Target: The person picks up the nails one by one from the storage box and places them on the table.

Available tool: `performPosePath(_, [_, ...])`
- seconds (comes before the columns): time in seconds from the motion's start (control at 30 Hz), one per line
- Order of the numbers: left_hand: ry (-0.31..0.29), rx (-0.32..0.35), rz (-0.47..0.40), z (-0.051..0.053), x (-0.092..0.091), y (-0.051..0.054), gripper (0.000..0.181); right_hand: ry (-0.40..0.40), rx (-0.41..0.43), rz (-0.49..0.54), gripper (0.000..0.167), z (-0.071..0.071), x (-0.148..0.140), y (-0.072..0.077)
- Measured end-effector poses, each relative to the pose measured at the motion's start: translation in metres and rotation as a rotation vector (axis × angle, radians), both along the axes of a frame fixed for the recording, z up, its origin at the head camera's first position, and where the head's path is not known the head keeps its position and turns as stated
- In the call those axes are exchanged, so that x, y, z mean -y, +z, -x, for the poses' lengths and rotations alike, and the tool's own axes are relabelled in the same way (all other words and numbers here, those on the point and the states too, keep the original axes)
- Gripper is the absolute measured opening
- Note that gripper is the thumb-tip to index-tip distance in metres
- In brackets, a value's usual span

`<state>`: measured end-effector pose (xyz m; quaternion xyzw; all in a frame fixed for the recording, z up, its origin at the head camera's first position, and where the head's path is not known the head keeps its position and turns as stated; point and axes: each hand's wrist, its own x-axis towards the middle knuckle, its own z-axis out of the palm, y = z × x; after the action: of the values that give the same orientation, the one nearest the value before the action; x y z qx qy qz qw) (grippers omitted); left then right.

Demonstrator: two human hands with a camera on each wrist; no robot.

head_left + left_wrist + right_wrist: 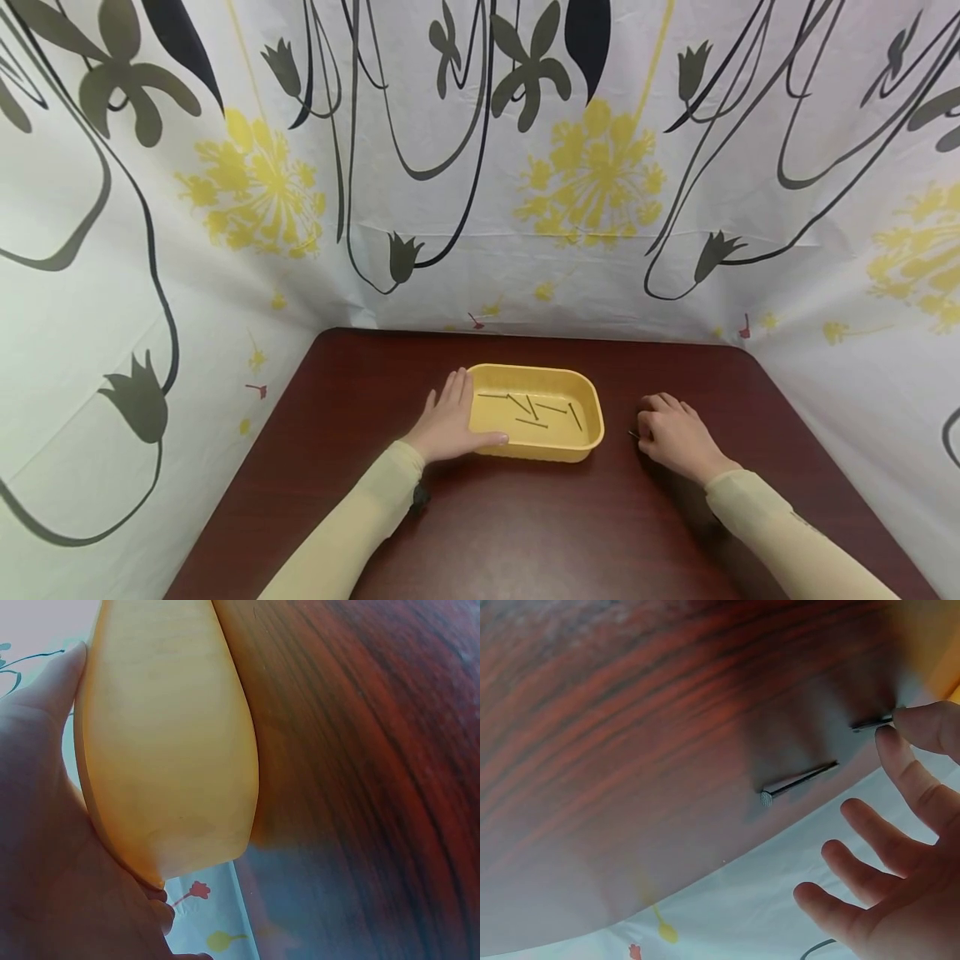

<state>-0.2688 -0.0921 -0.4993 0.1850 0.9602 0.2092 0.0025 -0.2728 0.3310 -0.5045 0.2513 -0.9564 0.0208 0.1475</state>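
A yellow tray (pixel 538 453) with several nails (pixel 532 423) in it stands on the table. My left hand (pixel 448 423) rests against its left end, fingers straight and thumb over the near rim; the left wrist view shows the tray's side (pixel 169 750) beside the hand (pixel 45 802). To the right of the tray, my right hand (pixel 678 437) is low over the table. In the right wrist view, the thumb and index finger of the hand (pixel 900 840) pinch a nail (pixel 871 724). Another nail (pixel 802 780) lies on the table nearby, its head towards the lower left.
The dark red-brown table (pixel 525 533) has a patterned cloth (pixel 465 208) behind it and at both sides. A small dark object (pixel 420 498) shows beside the left wrist.
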Motion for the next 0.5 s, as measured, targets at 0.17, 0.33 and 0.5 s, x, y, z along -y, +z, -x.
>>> performPosePath(0.17, [-0.003, 0.006, 0.001, 0.001, 0.001, -0.001, 0.135, -0.004, 0.001, 0.010, 0.021, 0.001, 0.001, 0.006])
performPosePath(0.33, [-0.003, 0.007, 0.002, 0.000, 0.000, 0.000, 0.136, -0.025, 0.008, 0.013, 0.017, 0.005, 0.004, 0.015])
performPosePath(0.5, [-0.001, 0.006, 0.003, 0.000, 0.000, 0.000, 0.135, -0.034, -0.005, 0.031, 0.017, 0.011, 0.009, 0.023])
